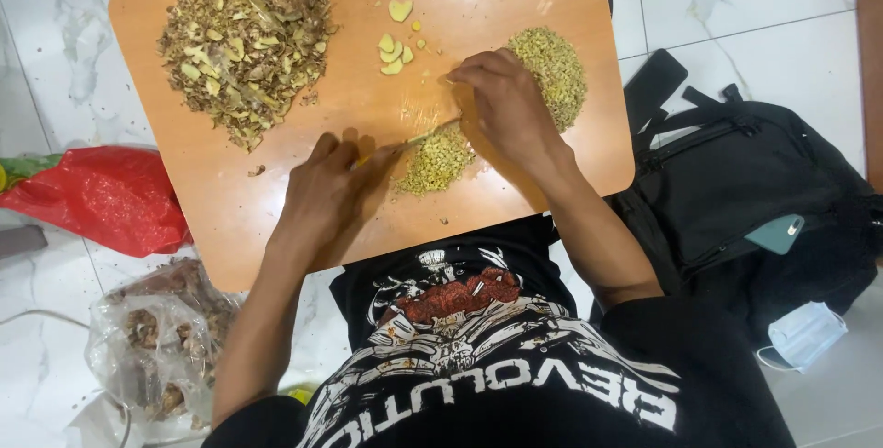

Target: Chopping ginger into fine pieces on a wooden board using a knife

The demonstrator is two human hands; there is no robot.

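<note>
A knife [409, 143] is gripped by the closed left hand [322, 195] near the board's [212, 200] front edge. Its blade is pressed down by the flat, open right hand [506, 103], apparently to steady it over the minced pile [437, 161].

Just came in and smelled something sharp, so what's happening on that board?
A person seated on the floor is chopping over an orange board. The left hand grips a knife by its handle, while the right hand presses down on the blade over a small pile of minced yellow-green bits. A bigger minced pile lies beside the right hand, a few peeled slices wait at the middle, and a heap of peelings fills one far corner.
</note>
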